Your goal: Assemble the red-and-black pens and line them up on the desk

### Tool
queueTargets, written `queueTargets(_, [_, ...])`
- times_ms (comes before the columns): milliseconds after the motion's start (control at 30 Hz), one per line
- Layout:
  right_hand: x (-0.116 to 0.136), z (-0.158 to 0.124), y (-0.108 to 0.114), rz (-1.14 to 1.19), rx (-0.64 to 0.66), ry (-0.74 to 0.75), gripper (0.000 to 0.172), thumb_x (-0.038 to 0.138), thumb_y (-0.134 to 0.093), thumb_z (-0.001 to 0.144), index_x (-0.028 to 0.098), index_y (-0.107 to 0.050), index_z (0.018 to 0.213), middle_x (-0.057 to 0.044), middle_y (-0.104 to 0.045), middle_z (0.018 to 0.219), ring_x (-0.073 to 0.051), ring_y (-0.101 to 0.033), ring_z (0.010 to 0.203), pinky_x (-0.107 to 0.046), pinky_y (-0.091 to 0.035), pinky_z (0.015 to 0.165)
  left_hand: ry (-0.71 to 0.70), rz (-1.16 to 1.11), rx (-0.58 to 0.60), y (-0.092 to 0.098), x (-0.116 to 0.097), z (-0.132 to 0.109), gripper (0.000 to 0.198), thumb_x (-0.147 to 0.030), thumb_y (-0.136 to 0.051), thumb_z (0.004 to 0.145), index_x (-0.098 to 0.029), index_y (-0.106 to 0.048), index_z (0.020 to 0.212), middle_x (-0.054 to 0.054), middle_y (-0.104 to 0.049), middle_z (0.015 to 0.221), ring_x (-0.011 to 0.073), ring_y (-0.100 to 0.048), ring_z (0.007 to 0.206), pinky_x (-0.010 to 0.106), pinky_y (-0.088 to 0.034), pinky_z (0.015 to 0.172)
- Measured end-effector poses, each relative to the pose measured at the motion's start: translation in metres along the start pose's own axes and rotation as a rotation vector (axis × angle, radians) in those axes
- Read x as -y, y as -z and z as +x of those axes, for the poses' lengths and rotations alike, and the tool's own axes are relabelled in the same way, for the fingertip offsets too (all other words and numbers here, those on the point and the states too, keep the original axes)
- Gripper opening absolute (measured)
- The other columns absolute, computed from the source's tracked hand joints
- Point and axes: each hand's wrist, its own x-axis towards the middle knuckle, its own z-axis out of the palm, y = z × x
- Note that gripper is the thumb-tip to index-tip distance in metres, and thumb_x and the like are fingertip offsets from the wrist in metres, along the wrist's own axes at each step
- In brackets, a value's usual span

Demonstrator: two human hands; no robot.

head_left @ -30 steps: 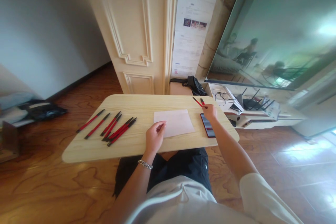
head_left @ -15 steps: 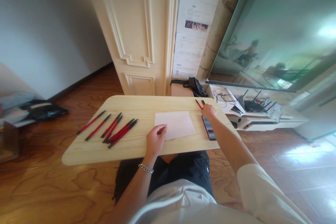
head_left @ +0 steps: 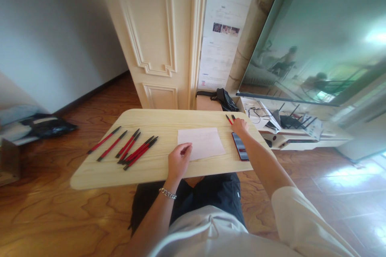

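Note:
My left hand [head_left: 179, 160] rests at the lower left edge of a white sheet of paper [head_left: 205, 143], its fingers curled in with nothing visible in them. At the table's far right corner, my right hand [head_left: 240, 127] has its fingers closed on a red pen with a black tip [head_left: 233, 117]; the fingers hide most of it. Beside it lies another red pen [head_left: 229, 119], close to the fingers. Below that hand is a phone [head_left: 239, 146], partly covered by the forearm. Several red and black pens [head_left: 129, 144] lie slanted on the left side.
The light wooden table [head_left: 157, 122] has rounded corners. Behind it are a black bag [head_left: 224, 99] and a white cabinet [head_left: 316, 141] bearing a router [head_left: 291, 122]. A large television screen [head_left: 304, 44] rises at the right, and a black plastic bag [head_left: 51, 125] lies on the floor at left.
The pen beside my right hand has shifted slightly right, nearer to the held one. My left hand stays in place.

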Motion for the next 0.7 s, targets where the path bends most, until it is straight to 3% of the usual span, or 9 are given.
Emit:
queueTargets(567, [-0.0086,0.0066,-0.0049,-0.001,-0.071,-0.055,0.037,0.024,-0.058,0.085,0.006,-0.063,0.117,-0.024,-0.062,0.117,-0.035,-0.059,0.110,-0.041,-0.047,0.089,0.024,-0.060,-0.001,-0.0006,0.0000,0.0000,0.027,-0.039,-0.063,0.082,-0.020,-0.073,0.098,0.008,-0.074,0.097,0.0218,-0.068,0.087,0.033,-0.051,0.081])
queueTargets(700, [-0.0089,0.0050,-0.0007,0.021,-0.076,-0.059,0.040,0.033,-0.056,0.087,0.007,-0.063,0.117,-0.025,-0.060,0.120,-0.034,-0.058,0.111,-0.041,-0.046,0.090,0.019,-0.059,-0.013,-0.0004,-0.0017,0.0000,0.026,-0.039,-0.064,0.082,-0.020,-0.073,0.097,0.008,-0.074,0.096,0.0215,-0.068,0.086,0.033,-0.051,0.081])
